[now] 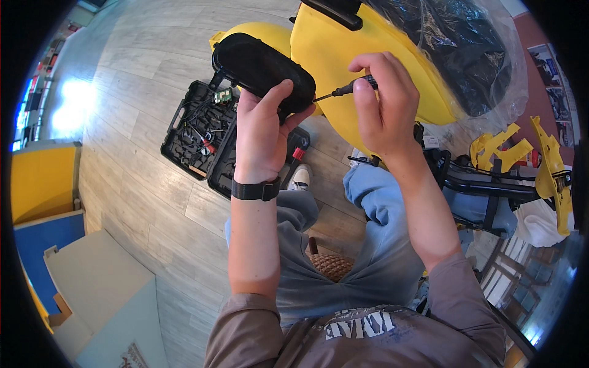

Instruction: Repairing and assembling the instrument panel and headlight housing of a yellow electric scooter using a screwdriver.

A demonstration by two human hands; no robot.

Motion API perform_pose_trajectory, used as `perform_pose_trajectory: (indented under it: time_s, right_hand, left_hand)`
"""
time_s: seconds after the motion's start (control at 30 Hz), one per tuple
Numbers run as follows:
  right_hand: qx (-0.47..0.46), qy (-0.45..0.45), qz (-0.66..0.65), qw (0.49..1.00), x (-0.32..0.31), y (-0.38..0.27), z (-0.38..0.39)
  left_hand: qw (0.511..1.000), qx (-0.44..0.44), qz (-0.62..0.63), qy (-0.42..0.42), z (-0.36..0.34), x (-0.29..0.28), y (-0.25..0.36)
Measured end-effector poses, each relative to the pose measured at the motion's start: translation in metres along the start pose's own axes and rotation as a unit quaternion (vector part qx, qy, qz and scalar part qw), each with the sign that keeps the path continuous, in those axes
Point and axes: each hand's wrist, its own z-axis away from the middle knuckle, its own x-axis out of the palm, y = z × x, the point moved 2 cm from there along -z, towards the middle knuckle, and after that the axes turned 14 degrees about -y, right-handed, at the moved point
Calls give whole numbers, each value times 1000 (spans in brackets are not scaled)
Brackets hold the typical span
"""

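Cover (261, 64) gripped in left hand (264, 126), screwdriver (348, 89) pinched in right hand (391, 101), tip at cover's right end.
Looks like light, stiff plastic, maybe slick; I'd hold it by the rim. Beyond: yellow panel (331, 58), open tool case (222, 172) on plank floor (141, 80), yellow unit (46, 184) at floor's left edge.

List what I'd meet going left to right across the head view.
Yellow panel, tool-filled half of the black case, left hand, screwdriver shaft, right hand, curved yellow part near the right rim.
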Motion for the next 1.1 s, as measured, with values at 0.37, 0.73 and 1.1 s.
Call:
perform_pose_trajectory:
  time_s: [0.37,0.73,1.1]
  right_hand:
    - [6,12,-44,999,4,-6,0]
    - [72,-17,-55,996,-4,-12,-1]
    - [-30,5,-10,999,-8,-3,-2]
  left_hand:
    - [1000,-9,9,10,1,1,1]
    - [1000,-16,11,10,1,-1,3]
    - [999,-23,21,5,1,-3,2]
